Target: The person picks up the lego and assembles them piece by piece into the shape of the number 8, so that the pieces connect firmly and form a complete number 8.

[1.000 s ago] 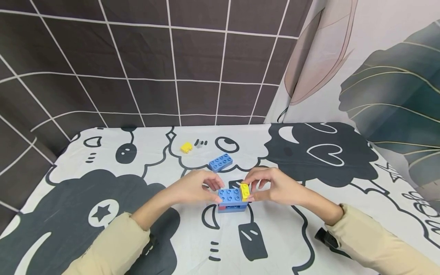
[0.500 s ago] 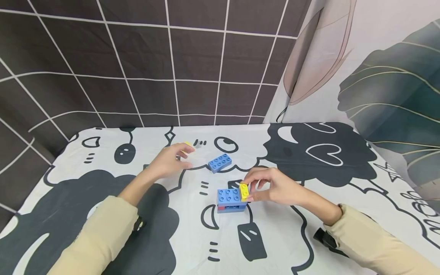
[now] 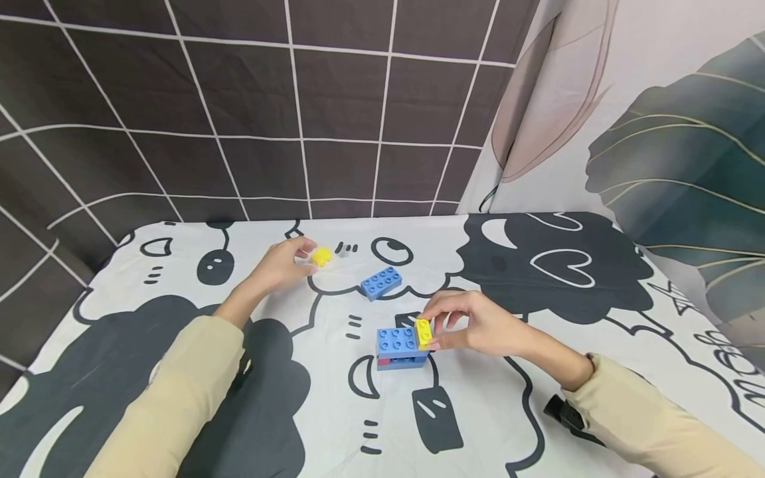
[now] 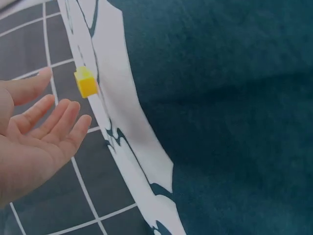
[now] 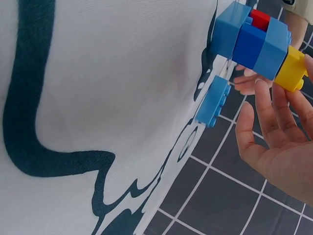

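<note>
My left hand (image 3: pixel 281 265) is beside a small yellow brick (image 3: pixel 321 256) at the back of the cloth. In the left wrist view its fingers are spread, and a gap separates them from the yellow brick (image 4: pixel 86 83). With my right hand (image 3: pixel 481 323) I pinch another yellow brick (image 3: pixel 423 334), which sits on the right end of a brick stack (image 3: pixel 397 340). The right wrist view shows light blue bricks (image 5: pixel 272 49) above and below, with a dark blue brick (image 5: pixel 250 45) and a red brick (image 5: pixel 260 19) between them.
A loose blue brick (image 3: pixel 381 283) lies studs up between the stack and the back edge. The patterned cloth (image 3: pixel 382 425) covers the surface. Behind it hangs a dark curtain with a white grid (image 3: pixel 251 106); a leaf-print cloth (image 3: pixel 675 153) is at the right.
My left hand has left the stack, moving back and left to the small yellow brick; in the last half second it shifted slightly further left. The right hand stays on its brick.
</note>
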### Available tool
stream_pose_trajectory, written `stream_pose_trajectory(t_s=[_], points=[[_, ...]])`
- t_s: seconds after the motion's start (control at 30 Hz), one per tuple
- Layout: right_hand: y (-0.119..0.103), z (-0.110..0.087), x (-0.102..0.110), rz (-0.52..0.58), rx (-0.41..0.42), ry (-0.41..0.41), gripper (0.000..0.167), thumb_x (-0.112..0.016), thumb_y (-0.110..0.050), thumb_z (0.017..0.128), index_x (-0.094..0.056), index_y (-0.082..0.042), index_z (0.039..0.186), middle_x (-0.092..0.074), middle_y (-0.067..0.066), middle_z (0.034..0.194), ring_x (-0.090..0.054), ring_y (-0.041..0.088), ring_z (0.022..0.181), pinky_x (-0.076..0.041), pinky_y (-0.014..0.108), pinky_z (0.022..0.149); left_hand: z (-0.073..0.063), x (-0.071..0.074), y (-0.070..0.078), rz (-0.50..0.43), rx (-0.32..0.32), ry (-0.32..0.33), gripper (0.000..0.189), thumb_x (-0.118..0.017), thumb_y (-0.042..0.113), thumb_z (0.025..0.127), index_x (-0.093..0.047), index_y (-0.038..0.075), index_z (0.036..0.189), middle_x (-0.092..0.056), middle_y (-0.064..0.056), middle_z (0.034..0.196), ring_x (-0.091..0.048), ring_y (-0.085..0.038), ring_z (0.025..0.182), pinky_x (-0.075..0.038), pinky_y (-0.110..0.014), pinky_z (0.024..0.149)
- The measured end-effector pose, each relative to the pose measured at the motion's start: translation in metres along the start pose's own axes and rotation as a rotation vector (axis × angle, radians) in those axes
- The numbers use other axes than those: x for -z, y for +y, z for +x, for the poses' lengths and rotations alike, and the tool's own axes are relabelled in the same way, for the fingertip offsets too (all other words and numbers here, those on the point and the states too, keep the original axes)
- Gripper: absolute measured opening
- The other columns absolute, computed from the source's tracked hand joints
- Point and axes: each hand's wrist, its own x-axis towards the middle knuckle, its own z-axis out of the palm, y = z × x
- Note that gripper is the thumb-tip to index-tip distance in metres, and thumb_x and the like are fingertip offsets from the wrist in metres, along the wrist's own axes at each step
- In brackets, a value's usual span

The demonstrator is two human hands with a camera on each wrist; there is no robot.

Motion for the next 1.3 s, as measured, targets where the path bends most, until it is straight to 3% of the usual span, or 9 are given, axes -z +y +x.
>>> stream_pose_trajectory(t_s=[0.2,0.4,0.67,1.0,1.3], points=[[0.000,0.001,0.000,0.001,0.001,0.003,0.029,-0.075,-0.004,0.073,-0.067,-0.001,0.101,-0.062,0.003,0.094,-0.058,0.014,0.074,-0.050,0.032,0.070,0.004,-0.002,-0.005,-0.012,0.020,-0.027,0.045,-0.055,0.005,0.087,-0.043,-0.003,0.129,-0.047,-0.024,0.128,-0.041,-0.037,0.121,-0.031,-0.050,0.100],[0.000,0.001,0.000,-0.004,0.003,0.004,0.029,-0.075,-0.004,0.073,-0.067,-0.001,0.100,-0.062,0.003,0.094,-0.058,0.013,0.074,-0.050,0.031,0.070,0.007,-0.006,-0.002,-0.040,0.011,-0.042,0.044,-0.056,0.003,0.087,-0.043,-0.004,0.129,-0.048,-0.024,0.127,-0.047,-0.035,0.117,-0.038,-0.046,0.096],[0.000,0.001,0.001,0.004,0.002,0.006,0.028,-0.075,-0.004,0.073,-0.067,-0.001,0.100,-0.062,0.003,0.093,-0.058,0.014,0.074,-0.050,0.032,0.070,0.013,-0.011,0.006,0.009,-0.025,-0.022,0.045,-0.060,0.005,0.086,-0.045,-0.004,0.127,-0.049,-0.023,0.124,-0.052,-0.034,0.108,-0.047,-0.039,0.086],[0.001,0.000,0.000,0.008,0.011,0.007,0.028,-0.075,-0.004,0.073,-0.067,-0.001,0.100,-0.062,0.004,0.094,-0.059,0.015,0.075,-0.050,0.031,0.070,0.021,-0.016,0.005,0.025,-0.021,0.012,0.043,-0.063,0.007,0.084,-0.051,-0.003,0.123,-0.049,-0.023,0.124,-0.051,-0.035,0.109,-0.043,-0.040,0.091],[0.001,0.000,0.000,0.015,0.013,0.006,0.028,-0.075,-0.005,0.073,-0.067,-0.001,0.100,-0.062,0.004,0.094,-0.059,0.015,0.075,-0.050,0.031,0.070,0.020,-0.021,0.006,0.068,-0.028,0.034,0.038,-0.063,0.006,0.081,-0.056,-0.003,0.117,-0.053,-0.019,0.104,-0.051,-0.030,0.092,-0.044,-0.039,0.081]])
